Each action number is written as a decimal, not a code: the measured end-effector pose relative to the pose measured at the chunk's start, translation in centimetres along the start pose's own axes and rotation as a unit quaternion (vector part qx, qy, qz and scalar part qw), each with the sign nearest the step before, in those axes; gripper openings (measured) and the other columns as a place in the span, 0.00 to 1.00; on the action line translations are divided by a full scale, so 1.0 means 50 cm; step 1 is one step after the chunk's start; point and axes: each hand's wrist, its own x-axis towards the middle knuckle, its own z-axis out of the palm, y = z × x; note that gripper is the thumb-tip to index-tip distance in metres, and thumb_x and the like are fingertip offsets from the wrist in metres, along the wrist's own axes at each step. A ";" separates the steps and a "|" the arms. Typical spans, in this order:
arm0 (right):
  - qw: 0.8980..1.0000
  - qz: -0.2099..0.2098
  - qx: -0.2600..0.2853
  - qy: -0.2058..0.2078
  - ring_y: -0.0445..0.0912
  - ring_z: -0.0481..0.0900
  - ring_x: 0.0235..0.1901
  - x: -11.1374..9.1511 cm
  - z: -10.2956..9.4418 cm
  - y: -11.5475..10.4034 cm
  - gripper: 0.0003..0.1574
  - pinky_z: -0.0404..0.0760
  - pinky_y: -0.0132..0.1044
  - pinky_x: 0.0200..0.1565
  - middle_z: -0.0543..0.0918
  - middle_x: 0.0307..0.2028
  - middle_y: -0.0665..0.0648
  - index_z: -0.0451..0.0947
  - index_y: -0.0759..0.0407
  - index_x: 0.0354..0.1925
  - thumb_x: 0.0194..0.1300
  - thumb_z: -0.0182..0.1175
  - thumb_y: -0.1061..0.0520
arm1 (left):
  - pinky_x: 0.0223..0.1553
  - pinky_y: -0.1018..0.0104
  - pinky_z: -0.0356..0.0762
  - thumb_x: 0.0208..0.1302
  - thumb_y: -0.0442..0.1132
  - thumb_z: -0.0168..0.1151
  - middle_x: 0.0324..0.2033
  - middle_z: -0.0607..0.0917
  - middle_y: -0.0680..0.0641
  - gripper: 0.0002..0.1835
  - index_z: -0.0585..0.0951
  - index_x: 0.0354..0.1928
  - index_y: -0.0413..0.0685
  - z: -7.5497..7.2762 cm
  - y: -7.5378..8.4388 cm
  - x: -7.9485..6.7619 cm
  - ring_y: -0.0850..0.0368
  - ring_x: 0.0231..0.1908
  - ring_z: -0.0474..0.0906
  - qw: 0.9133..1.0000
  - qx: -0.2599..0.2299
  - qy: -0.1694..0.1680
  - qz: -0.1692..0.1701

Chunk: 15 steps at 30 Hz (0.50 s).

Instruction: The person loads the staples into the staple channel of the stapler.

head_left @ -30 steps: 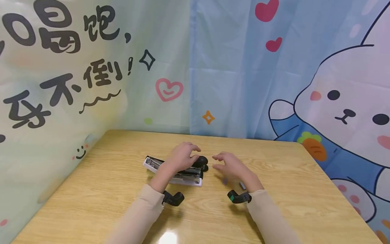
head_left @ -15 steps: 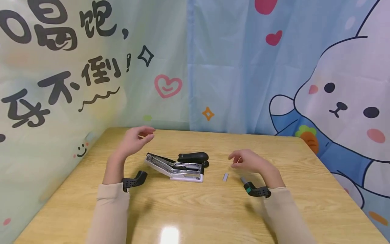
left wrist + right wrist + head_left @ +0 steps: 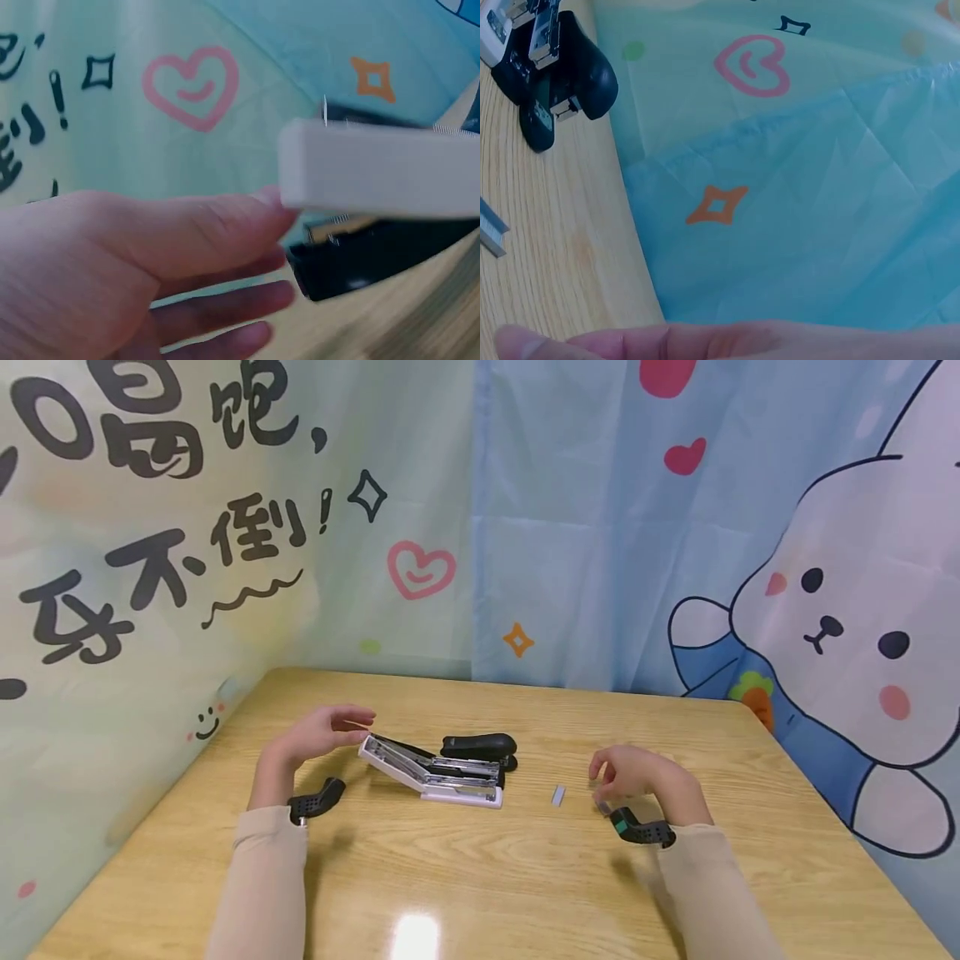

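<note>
A white stapler (image 3: 453,791) lies opened out on the table, its left end raised. My left hand (image 3: 318,737) is at that raised end. In the left wrist view the thumb (image 3: 247,217) meets or nearly meets the white end piece (image 3: 382,169), while the other fingers stretch out below it. A black stapler (image 3: 480,746) lies just behind the white one. My right hand (image 3: 633,772) hovers at the right with bent fingers, and nothing shows in its grasp. Below its fingertips, a small grey piece (image 3: 603,808) is partly hidden.
A short grey strip of staples (image 3: 558,795) lies on the wooden table (image 3: 480,877) between the staplers and my right hand. A printed curtain (image 3: 555,527) hangs right behind the table and along its left side.
My left hand came off the staplers, swung left, then lowered to the white stapler's raised end. My right hand drew back to the right, and its fingers dipped lower.
</note>
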 end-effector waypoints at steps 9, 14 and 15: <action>0.998 0.055 0.039 -0.012 0.45 0.72 0.22 0.001 0.006 0.006 0.18 0.75 0.36 0.26 0.77 0.26 0.54 0.73 0.58 0.40 0.56 0.69 0.53 | 0.50 0.60 0.78 0.62 0.30 0.60 0.54 0.78 0.34 0.26 0.70 0.62 0.33 0.015 -0.032 0.004 0.57 0.47 0.78 0.996 -0.067 -0.054 -0.011; 0.997 0.070 0.039 -0.017 0.46 0.73 0.23 0.002 0.016 0.007 0.16 0.77 0.37 0.28 0.79 0.27 0.54 0.73 0.58 0.39 0.56 0.69 0.54 | 0.49 0.68 0.75 0.63 0.32 0.60 0.52 0.81 0.38 0.22 0.74 0.60 0.37 0.021 -0.034 0.006 0.59 0.46 0.77 0.998 -0.041 -0.046 -0.013; 0.997 0.071 0.038 -0.017 0.46 0.73 0.23 0.003 0.018 0.007 0.16 0.77 0.37 0.28 0.78 0.27 0.54 0.73 0.58 0.38 0.57 0.68 0.55 | 0.49 0.69 0.74 0.63 0.32 0.60 0.52 0.81 0.39 0.22 0.75 0.59 0.38 0.023 -0.035 0.006 0.59 0.47 0.77 0.998 -0.038 -0.043 -0.013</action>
